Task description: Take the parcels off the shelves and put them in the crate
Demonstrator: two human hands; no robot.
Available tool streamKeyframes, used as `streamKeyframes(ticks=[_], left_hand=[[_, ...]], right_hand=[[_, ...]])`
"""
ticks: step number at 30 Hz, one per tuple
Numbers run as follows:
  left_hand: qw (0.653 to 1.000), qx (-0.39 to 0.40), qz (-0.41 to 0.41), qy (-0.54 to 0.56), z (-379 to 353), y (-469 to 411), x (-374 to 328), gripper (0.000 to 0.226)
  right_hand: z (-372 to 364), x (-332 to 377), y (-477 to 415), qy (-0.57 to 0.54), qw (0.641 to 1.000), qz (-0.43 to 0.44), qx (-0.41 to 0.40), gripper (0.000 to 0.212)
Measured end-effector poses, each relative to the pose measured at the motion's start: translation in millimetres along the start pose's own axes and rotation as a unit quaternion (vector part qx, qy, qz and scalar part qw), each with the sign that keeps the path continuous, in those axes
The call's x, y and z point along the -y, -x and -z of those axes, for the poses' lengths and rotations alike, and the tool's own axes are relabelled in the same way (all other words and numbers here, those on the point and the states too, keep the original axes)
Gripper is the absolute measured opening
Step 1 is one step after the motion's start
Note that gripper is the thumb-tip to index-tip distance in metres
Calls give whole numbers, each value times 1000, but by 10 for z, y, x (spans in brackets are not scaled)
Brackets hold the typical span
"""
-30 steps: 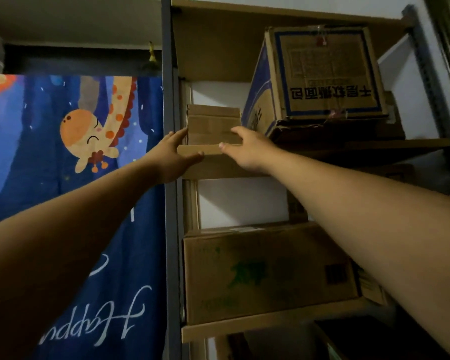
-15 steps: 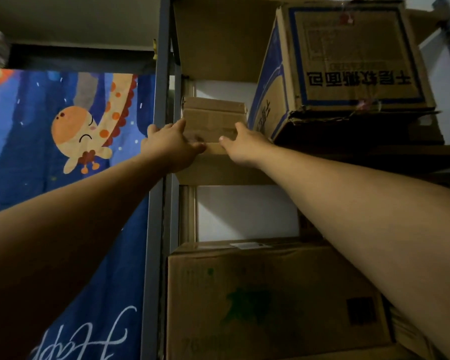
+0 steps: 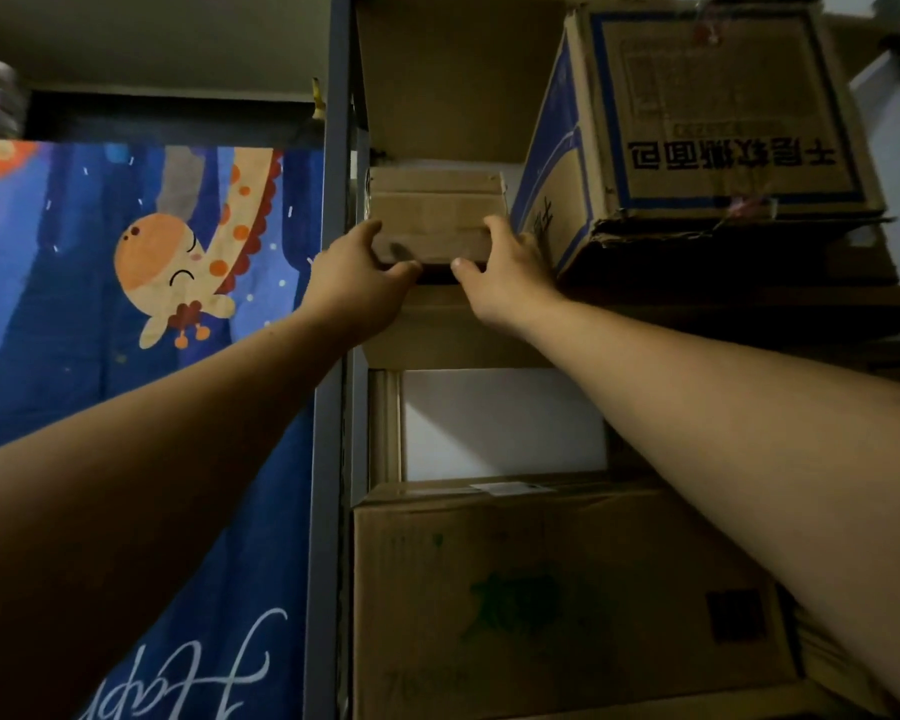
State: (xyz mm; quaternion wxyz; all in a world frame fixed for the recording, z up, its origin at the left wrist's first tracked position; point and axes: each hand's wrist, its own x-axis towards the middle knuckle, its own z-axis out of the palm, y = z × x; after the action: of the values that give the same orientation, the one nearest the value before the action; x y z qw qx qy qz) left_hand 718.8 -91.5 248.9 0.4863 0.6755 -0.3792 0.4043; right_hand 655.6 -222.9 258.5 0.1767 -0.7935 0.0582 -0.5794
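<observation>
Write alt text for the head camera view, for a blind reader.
A person's left hand and right hand grip a small brown parcel from either side at an upper shelf, beside a larger blue-printed carton. A wide carton sits one level down; a blue giraffe curtain hangs at left.

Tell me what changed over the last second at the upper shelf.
Both hands rose from the shelf edge to the small box: the left hand now grips its left end, the right hand its right end, thumbs under the front. The blue-printed box beside it and the large carton below stayed put.
</observation>
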Motion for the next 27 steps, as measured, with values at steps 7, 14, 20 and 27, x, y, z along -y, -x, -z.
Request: streamKeyframes(ticks=[7, 14, 20, 27], left_hand=[[993, -24, -22, 113, 183, 165, -123, 59], [992, -39, 21, 117, 375, 268, -193, 59], [989, 19, 23, 142, 547, 410, -198, 59], [987, 38, 62, 142, 639, 753, -431, 57]], right_hand=[[173, 236, 182, -36, 998, -31, -40, 70], [290, 434, 415, -31, 994, -86, -53, 76], [408, 481, 631, -57, 992, -96, -56, 75], [642, 414, 882, -116, 988, -99, -21, 59]])
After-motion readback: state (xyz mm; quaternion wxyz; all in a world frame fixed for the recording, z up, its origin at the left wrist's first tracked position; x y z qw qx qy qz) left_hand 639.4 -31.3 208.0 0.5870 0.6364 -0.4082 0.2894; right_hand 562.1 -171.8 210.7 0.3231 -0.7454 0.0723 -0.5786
